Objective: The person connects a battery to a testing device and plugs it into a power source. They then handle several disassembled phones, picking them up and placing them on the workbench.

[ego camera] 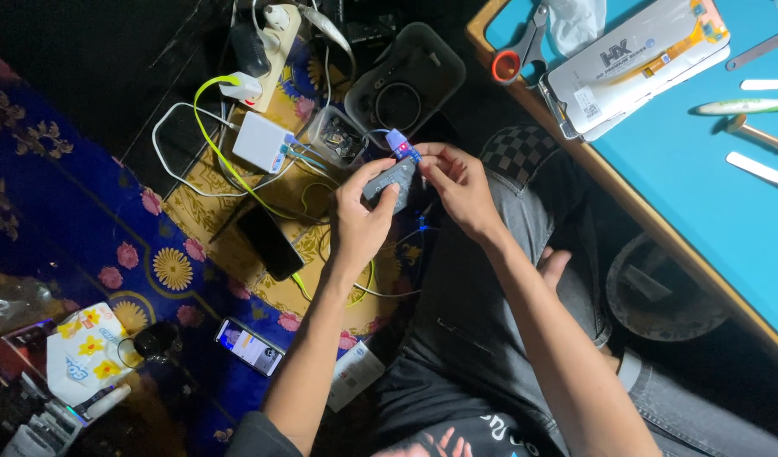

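Seated on floor, over patterned rug (110, 220). Left hand (364, 216) fingers closed around a small grey device (391, 179), held up above the lap. Right hand (461, 190) pinches a small blue module (400, 144) at its top end, red light lit. Charger hub (260, 141) and phones lie close, within cable reach.

Light: dim room — one pool falls on the hands and blue table (711, 195)
Edges: black shadow, corners murky
Focus: sharp centre

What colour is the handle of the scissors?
Orange-red, on the scissors lying on the blue table; head view.
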